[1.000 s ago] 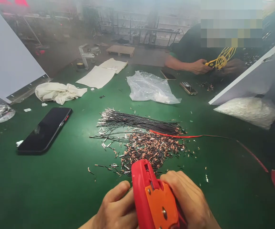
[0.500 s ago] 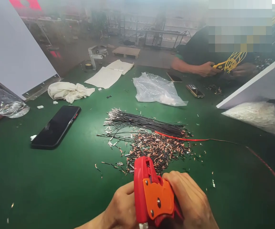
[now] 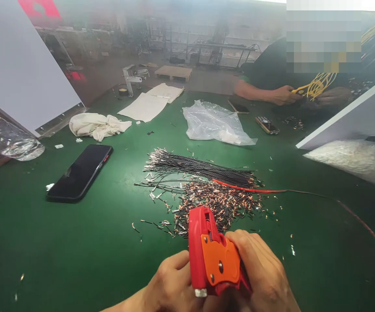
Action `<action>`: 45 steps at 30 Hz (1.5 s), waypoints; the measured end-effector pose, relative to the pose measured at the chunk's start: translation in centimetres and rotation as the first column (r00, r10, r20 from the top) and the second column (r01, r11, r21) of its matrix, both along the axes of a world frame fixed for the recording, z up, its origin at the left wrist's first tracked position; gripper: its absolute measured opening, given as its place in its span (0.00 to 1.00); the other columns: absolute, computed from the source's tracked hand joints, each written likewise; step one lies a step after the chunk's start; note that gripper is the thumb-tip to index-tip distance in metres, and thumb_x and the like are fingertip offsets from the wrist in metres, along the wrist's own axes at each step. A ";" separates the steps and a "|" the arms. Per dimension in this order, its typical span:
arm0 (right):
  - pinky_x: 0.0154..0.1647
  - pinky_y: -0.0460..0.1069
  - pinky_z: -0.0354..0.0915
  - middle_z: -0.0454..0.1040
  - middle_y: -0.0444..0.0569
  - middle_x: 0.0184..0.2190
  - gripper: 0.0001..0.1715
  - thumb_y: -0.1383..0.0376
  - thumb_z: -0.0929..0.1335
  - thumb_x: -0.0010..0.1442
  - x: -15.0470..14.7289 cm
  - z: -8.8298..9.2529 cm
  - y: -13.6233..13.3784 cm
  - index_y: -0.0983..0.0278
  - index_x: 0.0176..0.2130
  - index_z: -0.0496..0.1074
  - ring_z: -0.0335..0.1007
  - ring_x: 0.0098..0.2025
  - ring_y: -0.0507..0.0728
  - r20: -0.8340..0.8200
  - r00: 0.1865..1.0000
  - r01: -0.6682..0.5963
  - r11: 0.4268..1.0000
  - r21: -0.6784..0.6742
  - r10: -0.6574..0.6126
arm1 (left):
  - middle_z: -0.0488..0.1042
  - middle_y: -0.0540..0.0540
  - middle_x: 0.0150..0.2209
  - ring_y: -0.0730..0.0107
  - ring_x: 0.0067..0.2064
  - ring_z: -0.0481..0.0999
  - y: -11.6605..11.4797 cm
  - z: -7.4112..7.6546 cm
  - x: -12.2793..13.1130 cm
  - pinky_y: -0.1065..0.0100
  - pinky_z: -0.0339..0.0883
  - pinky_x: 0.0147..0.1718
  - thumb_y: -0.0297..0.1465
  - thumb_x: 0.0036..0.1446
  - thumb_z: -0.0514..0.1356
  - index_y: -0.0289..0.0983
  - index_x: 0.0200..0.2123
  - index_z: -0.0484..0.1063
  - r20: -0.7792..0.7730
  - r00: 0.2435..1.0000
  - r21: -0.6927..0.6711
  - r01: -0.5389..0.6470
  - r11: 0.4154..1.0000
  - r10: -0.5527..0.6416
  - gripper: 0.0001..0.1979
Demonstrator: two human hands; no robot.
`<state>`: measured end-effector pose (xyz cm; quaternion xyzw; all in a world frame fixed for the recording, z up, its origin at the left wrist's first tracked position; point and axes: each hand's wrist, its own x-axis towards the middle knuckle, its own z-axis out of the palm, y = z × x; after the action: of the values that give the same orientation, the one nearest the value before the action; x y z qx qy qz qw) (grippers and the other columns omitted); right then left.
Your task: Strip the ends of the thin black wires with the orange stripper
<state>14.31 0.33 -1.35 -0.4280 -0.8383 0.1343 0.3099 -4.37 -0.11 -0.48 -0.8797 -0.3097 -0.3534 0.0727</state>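
A red wire stripper (image 3: 197, 247) with an orange side plate is held upright at the bottom middle. My right hand (image 3: 262, 268) is wrapped round its handles. Just left of the tool is my left hand (image 3: 171, 281), its fingers curled and mostly hidden behind the stripper; what they hold, if anything, does not show. Beyond the tool lies a heap of short black wire ends (image 3: 220, 199) with bare copper. Behind that heap a bundle of long black wires (image 3: 200, 164) stretches sideways, with silvery tips on the left. A red strip (image 3: 249, 188) crosses the heap.
At left lie a black phone (image 3: 79, 173) and a white cloth (image 3: 99, 125). Paper sheets (image 3: 145, 106) and a clear plastic bag (image 3: 216, 123) are farther back. Across the table a co-worker's hand (image 3: 283, 95) holds a yellow tool and yellow wires. White panels (image 3: 27, 65) flank both sides.
The wire stripper has shifted slightly right and tilted a little, with its silvery lower end showing more. Both hands stay around it. The whole view has shifted slightly.
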 end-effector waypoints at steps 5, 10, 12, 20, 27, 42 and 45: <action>0.30 0.53 0.64 0.73 0.53 0.31 0.13 0.68 0.62 0.60 1.2 0.7 1.3 0.66 0.46 0.64 0.68 0.29 0.60 0.086 0.984 0.144 0.981 0.133 -0.156 | 0.66 0.55 0.16 0.76 0.18 0.62 -0.1 0.4 -0.4 0.68 0.51 0.17 0.17 0.55 0.58 0.35 0.24 0.68 0.012 0.999 0.059 -0.039 0.997 0.038 0.11; 0.28 0.52 0.69 0.75 0.51 0.34 0.16 0.70 0.63 0.58 2.2 1.0 1.9 0.63 0.48 0.64 0.73 0.31 0.59 0.059 0.956 0.288 0.957 0.021 -0.289 | 0.66 0.52 0.18 0.73 0.21 0.59 0.8 1.0 -1.6 0.67 0.49 0.21 0.18 0.60 0.56 0.29 0.36 0.73 0.096 0.988 -0.045 -0.121 0.992 0.125 0.06; 0.31 0.53 0.71 0.75 0.51 0.36 0.17 0.68 0.63 0.59 2.0 0.9 1.6 0.63 0.49 0.64 0.73 0.32 0.59 -0.003 0.961 0.276 0.961 -0.008 -0.276 | 0.65 0.51 0.19 0.72 0.23 0.58 1.4 0.7 -2.0 0.67 0.50 0.22 0.20 0.60 0.55 0.29 0.39 0.73 0.109 0.985 -0.065 -0.130 0.989 0.137 0.08; 0.40 0.56 0.74 0.75 0.53 0.39 0.15 0.67 0.66 0.60 2.2 0.8 0.6 0.61 0.49 0.68 0.75 0.42 0.64 -0.360 0.848 0.262 0.897 -0.356 -0.390 | 0.66 0.54 0.19 0.76 0.21 0.62 3.0 0.0 -3.1 0.73 0.55 0.20 0.20 0.61 0.56 0.33 0.44 0.72 0.133 0.969 -0.056 -0.203 0.978 0.209 0.09; 0.44 0.54 0.73 0.75 0.48 0.39 0.14 0.62 0.67 0.64 3.1 2.4 1.3 0.53 0.51 0.70 0.74 0.41 0.58 -0.659 0.660 -0.252 0.720 -0.647 -0.361 | 0.77 0.51 0.29 0.80 0.25 0.73 3.1 0.1 -2.9 0.78 0.67 0.26 0.23 0.64 0.56 0.35 0.43 0.70 0.268 0.925 -0.162 -0.232 0.959 0.269 0.06; 0.40 0.51 0.70 0.76 0.46 0.37 0.14 0.64 0.70 0.61 0.6 0.6 1.5 0.58 0.48 0.71 0.73 0.38 0.56 -0.746 0.503 -0.488 0.569 -0.662 -0.437 | 0.75 0.49 0.27 0.70 0.32 0.69 3.2 1.7 -2.7 0.66 0.60 0.35 0.17 0.55 0.62 0.34 0.38 0.72 0.256 0.948 -0.071 -0.177 0.982 0.189 0.10; 0.41 0.52 0.70 0.74 0.45 0.36 0.15 0.63 0.72 0.60 1.0 0.7 1.9 0.57 0.47 0.70 0.72 0.38 0.56 -0.709 0.538 -0.408 0.595 -0.693 -0.457 | 0.75 0.50 0.27 0.71 0.32 0.69 3.1 1.4 -2.6 0.66 0.60 0.37 0.18 0.57 0.61 0.35 0.38 0.72 0.230 0.953 -0.078 -0.182 0.980 0.195 0.09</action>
<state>15.32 2.25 -0.69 -0.4106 -0.4147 0.6787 0.4458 -6.93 2.99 0.88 -0.7995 -0.4085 -0.4381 0.0440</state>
